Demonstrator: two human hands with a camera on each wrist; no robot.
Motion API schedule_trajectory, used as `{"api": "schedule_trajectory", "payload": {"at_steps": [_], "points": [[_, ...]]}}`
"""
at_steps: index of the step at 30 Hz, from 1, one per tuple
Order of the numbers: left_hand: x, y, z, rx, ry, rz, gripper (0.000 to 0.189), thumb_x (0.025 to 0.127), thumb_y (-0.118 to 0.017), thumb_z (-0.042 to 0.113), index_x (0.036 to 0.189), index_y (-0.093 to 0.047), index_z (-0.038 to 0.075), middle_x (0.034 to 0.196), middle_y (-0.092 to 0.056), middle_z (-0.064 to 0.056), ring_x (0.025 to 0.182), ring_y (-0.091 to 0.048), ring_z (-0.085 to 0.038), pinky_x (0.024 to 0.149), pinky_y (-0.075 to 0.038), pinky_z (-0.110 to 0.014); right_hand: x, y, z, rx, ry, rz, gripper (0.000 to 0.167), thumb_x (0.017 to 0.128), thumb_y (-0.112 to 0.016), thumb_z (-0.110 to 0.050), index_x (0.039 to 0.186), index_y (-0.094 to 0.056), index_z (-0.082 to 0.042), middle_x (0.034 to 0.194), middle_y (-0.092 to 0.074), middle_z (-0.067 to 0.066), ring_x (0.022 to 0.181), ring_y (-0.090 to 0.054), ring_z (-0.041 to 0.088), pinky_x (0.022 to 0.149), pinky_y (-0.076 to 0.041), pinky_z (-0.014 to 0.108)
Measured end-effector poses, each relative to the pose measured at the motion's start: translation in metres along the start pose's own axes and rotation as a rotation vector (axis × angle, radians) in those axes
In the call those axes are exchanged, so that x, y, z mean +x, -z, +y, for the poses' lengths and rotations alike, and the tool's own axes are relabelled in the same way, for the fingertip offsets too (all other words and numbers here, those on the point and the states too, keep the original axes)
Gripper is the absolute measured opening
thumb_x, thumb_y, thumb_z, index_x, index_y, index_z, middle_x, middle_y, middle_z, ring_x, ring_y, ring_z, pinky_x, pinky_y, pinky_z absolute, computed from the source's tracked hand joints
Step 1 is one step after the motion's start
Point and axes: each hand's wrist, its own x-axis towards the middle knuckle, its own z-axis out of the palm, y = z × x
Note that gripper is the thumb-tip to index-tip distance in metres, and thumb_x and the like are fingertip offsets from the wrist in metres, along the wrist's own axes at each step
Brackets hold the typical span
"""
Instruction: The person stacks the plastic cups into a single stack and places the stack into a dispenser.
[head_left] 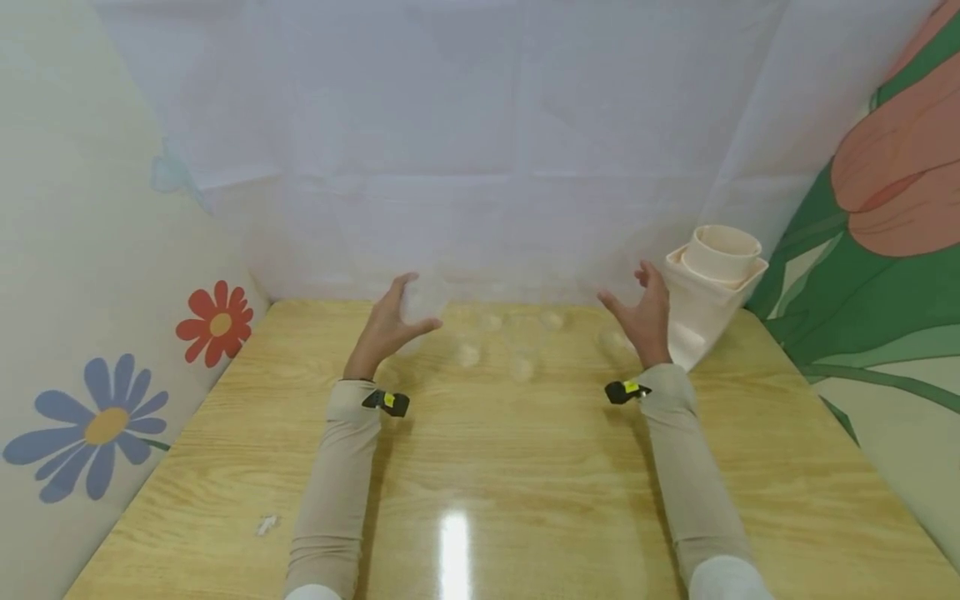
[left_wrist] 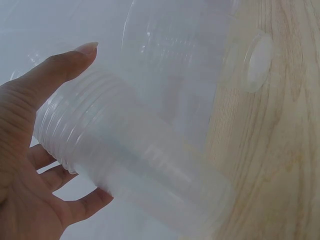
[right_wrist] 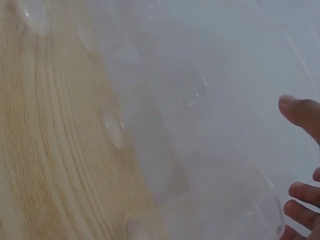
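Observation:
My left hand (head_left: 386, 329) is around a stack of nested clear plastic cups (left_wrist: 135, 145), with the thumb on one side near the ribbed rims and the fingers on the other. To the right, my right hand (head_left: 643, 321) has its thumb and fingers spread apart with nothing between them. Close beside its fingertips in the right wrist view stands a single clear plastic cup (right_wrist: 210, 210). Between the two hands stand several more clear cups (head_left: 468, 354), faint against the white cloth, their bases showing best.
A cream-coloured container (head_left: 705, 304) with a round cylinder (head_left: 723, 250) in its top stands behind and right of my right hand. White cloth (head_left: 465, 108) hangs along the back edge of the wooden table (head_left: 525, 467). Painted walls flank both sides.

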Motion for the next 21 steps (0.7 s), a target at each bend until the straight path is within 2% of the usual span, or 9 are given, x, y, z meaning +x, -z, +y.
{"api": "schedule_trajectory", "payload": {"at_steps": [8, 21], "points": [[0.0004, 0.0003, 0.0003, -0.004, 0.01, 0.0, 0.095, 0.084, -0.082, 0.037, 0.156, -0.026, 0.011, 0.155, -0.035, -0.024, 0.137, -0.039, -0.044, 0.106, -0.036, -0.062, -0.0006, 0.0016, 0.0058, -0.008, -0.043, -0.013, 0.087, 0.08, -0.085, -0.016, 0.148, -0.036, 0.006, 0.139, -0.047, 0.03, 0.13, -0.041, 0.045, 0.111, -0.032, 0.053], [-0.0007, 0.0009, 0.0006, -0.018, 0.013, 0.0, 0.095, 0.084, -0.082, 0.036, 0.156, -0.026, 0.01, 0.156, -0.033, -0.023, 0.139, -0.037, -0.044, 0.108, -0.034, -0.062, -0.0046, 0.0076, 0.0053, 0.006, -0.183, -0.142, 0.099, 0.083, -0.083, -0.024, 0.157, -0.02, -0.001, 0.152, -0.033, 0.028, 0.138, -0.032, 0.046, 0.112, -0.029, 0.058]]}}
